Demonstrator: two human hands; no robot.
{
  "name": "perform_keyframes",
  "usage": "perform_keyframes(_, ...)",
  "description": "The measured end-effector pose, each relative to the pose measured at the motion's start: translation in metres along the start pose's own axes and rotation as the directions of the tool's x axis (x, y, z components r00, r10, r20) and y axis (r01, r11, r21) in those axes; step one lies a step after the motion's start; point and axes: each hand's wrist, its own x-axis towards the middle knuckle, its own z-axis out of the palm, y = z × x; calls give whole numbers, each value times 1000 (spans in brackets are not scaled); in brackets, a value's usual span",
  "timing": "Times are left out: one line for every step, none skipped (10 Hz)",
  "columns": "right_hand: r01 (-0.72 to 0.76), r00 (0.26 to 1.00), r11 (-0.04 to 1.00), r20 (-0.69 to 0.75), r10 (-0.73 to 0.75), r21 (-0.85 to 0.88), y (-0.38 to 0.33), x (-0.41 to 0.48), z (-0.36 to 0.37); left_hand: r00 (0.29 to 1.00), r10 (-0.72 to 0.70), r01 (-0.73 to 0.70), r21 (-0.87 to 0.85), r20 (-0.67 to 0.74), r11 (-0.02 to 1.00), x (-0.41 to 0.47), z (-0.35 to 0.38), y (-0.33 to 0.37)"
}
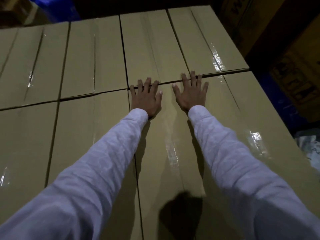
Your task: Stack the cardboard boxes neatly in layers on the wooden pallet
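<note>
White left sleeve (86,170) goes from 7 o'clock up to the left hand (146,97). It lies flat, fingers (148,82) spread apart, on the middle cardboard box (155,170). The right hand (190,94) lies flat beside it, fingers spread too. More boxes (81,58) sit close from 9 to 1 o'clock.

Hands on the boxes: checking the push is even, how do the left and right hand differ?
The left hand lies left of the clear tape strip, by the box's far corner; the right hand lies right of it. The left hand's little finger reaches the seam between rows; the right hand's stops short. Both lie flat, fingers spread, on the near row of boxes.
</note>
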Motion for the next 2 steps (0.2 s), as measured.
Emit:
perform_keyframes(-2, 999, 1000, 47, 1, 11, 2, 2, -7, 999, 3, -3, -27, 34, 1000, 1, -4, 3)
perform_keyframes(-17, 999, 998, 32, 15, 68, -5, 0, -24, 1000, 4, -2, -57, 24, 998, 2, -20, -6)
